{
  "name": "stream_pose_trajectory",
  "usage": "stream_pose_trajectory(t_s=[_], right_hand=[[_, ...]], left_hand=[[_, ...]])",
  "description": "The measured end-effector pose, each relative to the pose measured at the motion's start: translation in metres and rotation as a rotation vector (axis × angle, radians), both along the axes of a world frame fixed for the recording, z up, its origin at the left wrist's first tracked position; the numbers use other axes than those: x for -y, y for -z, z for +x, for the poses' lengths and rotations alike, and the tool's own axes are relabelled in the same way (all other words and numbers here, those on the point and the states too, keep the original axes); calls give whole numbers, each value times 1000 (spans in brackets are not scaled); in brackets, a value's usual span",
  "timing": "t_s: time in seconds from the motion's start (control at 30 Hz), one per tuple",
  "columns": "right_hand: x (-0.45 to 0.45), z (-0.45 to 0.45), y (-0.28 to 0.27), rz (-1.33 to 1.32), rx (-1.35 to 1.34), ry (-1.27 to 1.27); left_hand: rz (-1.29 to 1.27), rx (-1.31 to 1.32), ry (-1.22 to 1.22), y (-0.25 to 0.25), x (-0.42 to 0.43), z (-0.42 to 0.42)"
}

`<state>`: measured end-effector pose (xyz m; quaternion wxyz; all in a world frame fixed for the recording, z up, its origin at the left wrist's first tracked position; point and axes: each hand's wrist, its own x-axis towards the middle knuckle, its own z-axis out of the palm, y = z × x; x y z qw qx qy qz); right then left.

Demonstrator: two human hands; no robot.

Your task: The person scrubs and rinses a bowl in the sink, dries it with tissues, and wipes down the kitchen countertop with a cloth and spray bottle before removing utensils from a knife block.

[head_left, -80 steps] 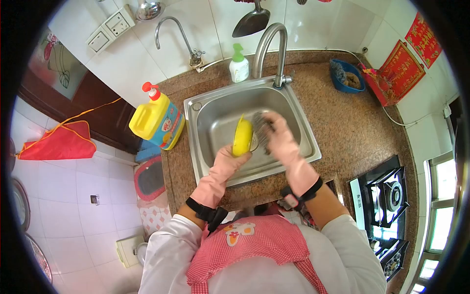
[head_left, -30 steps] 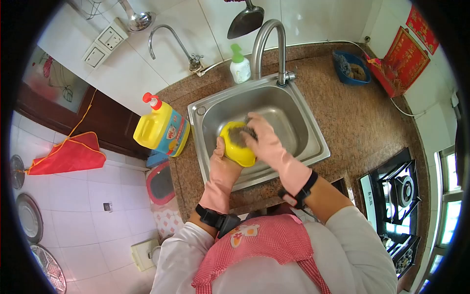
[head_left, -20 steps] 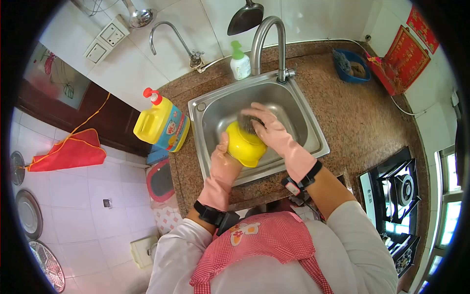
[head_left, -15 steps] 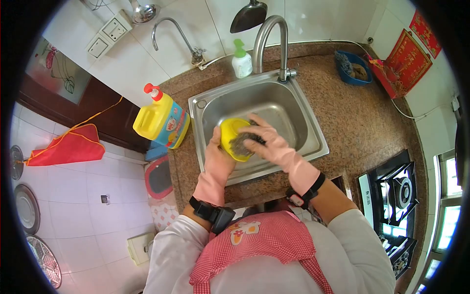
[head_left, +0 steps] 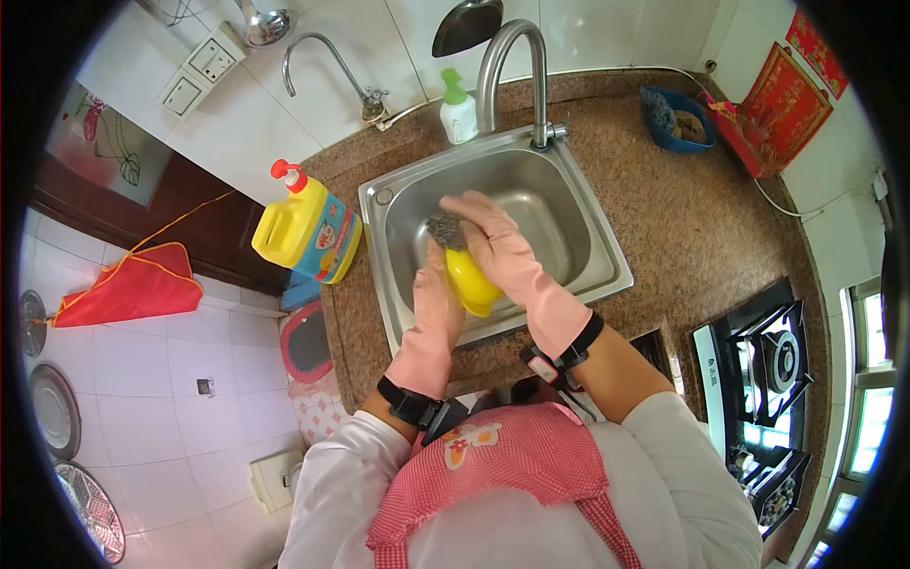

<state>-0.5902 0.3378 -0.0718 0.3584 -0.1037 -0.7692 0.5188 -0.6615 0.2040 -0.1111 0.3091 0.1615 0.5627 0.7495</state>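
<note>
A yellow bowl (head_left: 471, 284) is held on its side over the stainless steel sink (head_left: 607, 256). My left hand (head_left: 436, 296), in a pink rubber glove, grips the bowl from its left side. My right hand (head_left: 495, 242), gloved the same way, is closed around a grey steel wool scrubber (head_left: 444, 229) and presses it at the bowl's far edge. Its fingertips are slightly blurred, and part of the scrubber is hidden under them. The bowl's inside is out of sight.
A yellow detergent jug (head_left: 318, 232) stands left of the sink. Behind the basin are a faucet (head_left: 538, 85), a thin tap (head_left: 327, 45) and a green-topped pump bottle (head_left: 459, 114). On the right are a blue basket (head_left: 678, 137) and a gas stove (head_left: 763, 370).
My right hand has moved the steel wool scrubber from the bowl's right side up to its far edge. The bowl has turned in my left hand, and the view has shifted slightly.
</note>
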Motion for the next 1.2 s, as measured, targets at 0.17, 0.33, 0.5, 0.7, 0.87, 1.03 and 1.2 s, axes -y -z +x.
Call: stream_pose_trajectory(t_s=[0.17,0.33,0.5,0.7,0.87,1.03,1.2], right_hand=[[6,19,1,223,-43,-188],[5,18,-7,195,9,-295],[-8,24,-9,201,-35,-470],[9,16,-14,246,92,-201],[0,24,11,193,18,-76],[18,16,4,146,48,-6],[13,28,-3,174,23,-139]], left_hand=[[435,841,87,-28,0,-6],[482,839,191,7,4,-4],[418,1025,288,-61,12,4],[43,495,61,-11,14,7],[-110,35,-11,11,15,-17],[-783,-861,29,-73,18,27],[-67,193,26,5,19,-10]])
